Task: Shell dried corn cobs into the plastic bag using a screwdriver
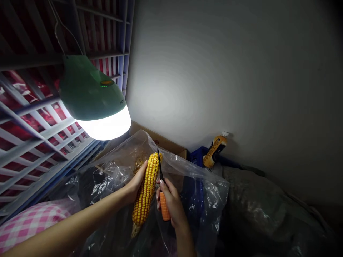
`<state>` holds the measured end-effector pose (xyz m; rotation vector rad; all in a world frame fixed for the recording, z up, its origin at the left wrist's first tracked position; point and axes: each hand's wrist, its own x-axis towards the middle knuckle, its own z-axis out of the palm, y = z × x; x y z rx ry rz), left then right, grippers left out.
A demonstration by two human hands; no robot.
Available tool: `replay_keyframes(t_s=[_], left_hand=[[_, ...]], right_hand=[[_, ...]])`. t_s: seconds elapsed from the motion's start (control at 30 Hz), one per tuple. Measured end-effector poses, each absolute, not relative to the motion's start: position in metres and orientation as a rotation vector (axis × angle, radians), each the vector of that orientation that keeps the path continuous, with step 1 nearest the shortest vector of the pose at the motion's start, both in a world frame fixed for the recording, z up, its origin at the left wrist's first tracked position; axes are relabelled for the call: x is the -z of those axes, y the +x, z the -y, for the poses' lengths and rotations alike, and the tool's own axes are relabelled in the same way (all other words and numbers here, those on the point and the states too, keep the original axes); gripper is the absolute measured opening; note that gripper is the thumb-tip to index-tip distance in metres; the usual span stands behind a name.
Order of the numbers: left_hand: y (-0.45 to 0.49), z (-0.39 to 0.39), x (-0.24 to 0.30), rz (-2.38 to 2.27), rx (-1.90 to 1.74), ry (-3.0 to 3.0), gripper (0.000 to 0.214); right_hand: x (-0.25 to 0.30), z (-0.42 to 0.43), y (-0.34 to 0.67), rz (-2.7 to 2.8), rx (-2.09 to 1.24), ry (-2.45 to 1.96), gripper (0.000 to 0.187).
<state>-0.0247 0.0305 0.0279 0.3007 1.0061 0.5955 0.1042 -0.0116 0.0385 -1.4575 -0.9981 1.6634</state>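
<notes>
Gripping corn cob [147,189] with left hand [136,185], right hand [171,205] clenching orange-handled knife [162,185] against kernels; blade is risking slipping toward left thumb.

Between the fingers [141,175] of the two hands, the corn cob [147,191] looks dry, bumpy, waxy-glossy; the knife [162,189] beside it has a dark matt metal blade and a ribbed orange plastic handle; beneath the fingers, the clear plastic bag [203,192] is crinkled, shiny; above them, the lamp [93,98] is smooth green plastic.
</notes>
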Motion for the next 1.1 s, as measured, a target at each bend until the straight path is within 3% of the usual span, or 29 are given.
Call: replay_keyframes(t_s=[0.4,1.1], left_hand=[[-0.029,-0.036,-0.031,-1.057,-0.688,0.255,0.056],[-0.030,-0.040,-0.015,-1.266,-0.733,0.474,0.048]], right_hand=[[-0.062,0.032,0.147,1.228,-1.620,-1.880,0.052],[-0.062,0.034,0.149,1.187,-1.522,-1.923,0.054]])
